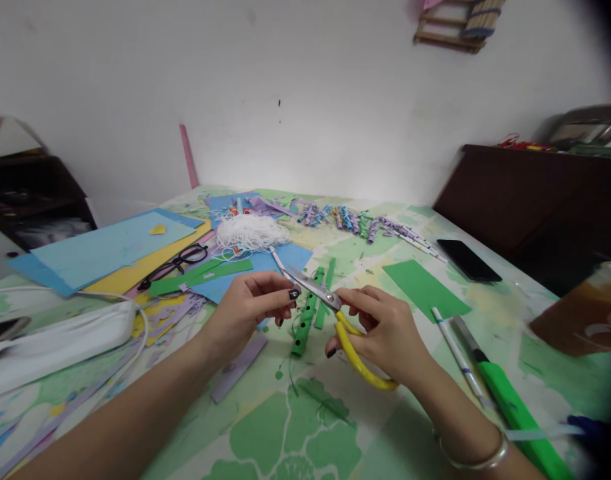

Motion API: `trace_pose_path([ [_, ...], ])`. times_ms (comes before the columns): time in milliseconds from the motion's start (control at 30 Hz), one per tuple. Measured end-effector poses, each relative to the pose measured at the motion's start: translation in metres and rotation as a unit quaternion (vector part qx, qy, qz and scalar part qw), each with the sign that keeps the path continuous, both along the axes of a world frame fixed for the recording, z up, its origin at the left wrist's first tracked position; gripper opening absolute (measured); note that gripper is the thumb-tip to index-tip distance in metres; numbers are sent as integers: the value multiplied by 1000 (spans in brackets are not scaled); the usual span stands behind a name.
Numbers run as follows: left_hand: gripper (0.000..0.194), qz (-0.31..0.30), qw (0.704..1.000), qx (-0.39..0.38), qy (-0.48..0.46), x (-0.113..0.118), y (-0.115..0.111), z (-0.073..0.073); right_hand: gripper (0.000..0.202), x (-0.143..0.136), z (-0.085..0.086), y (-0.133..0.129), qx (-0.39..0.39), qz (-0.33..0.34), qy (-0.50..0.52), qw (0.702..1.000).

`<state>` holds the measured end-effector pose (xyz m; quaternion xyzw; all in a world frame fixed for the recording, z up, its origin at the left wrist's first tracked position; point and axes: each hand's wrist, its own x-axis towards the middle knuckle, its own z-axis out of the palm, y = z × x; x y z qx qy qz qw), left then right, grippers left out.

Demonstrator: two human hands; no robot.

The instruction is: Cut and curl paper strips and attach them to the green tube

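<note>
My right hand grips a pair of scissors with yellow handles. The metal blades point up and left, slightly parted at the tips. My left hand is closed in a pinch near the blade tips; whatever sits between its fingers is too small or hidden to make out. Below the blades, a rolled green paper tube with dark holes lies on the table. A narrow green strip rests beside it, partly behind the scissors. To the left, under my left wrist, lies a purple paper strip.
A heap of white string and curled paper pieces lie farther back. Eyeglasses and coloured sheets are left. On the right are a green card, a phone, a green-handled cutter and a drink cup.
</note>
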<state>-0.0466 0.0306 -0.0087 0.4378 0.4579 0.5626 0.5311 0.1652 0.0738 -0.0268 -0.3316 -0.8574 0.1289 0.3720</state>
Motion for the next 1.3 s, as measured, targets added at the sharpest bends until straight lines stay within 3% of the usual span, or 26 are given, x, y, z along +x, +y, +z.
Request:
trace_pose_path([
  [233, 15, -4, 1000, -15, 6, -1, -2, 1, 43, 0, 0, 0, -38, -52, 40, 997],
  [433, 14, 34, 999, -11, 5, -1, 1, -2, 46, 1, 0, 0, -83, -74, 108, 988],
  [833, 9, 52, 999, 5, 3, -1, 2, -3, 45, -6, -2, -4, -128, -40, 77, 988],
  [933, 8, 32, 998, 10, 47, 3, 2, -5, 40, -11, -1, -7, -276, -18, 156, 948],
  [1033, 4, -3, 995, 34, 97, 8, 1, -12, 38, -17, 3, -13, -443, 33, 249, 861],
  [1167, 5, -57, 990, 72, 110, 14, -2, -22, 30, -23, 5, -21, -510, 93, 328, 790],
  [1300, 8, -68, 986, 96, 117, 16, -3, -26, 33, -26, -4, -22, -545, 117, 368, 744],
])
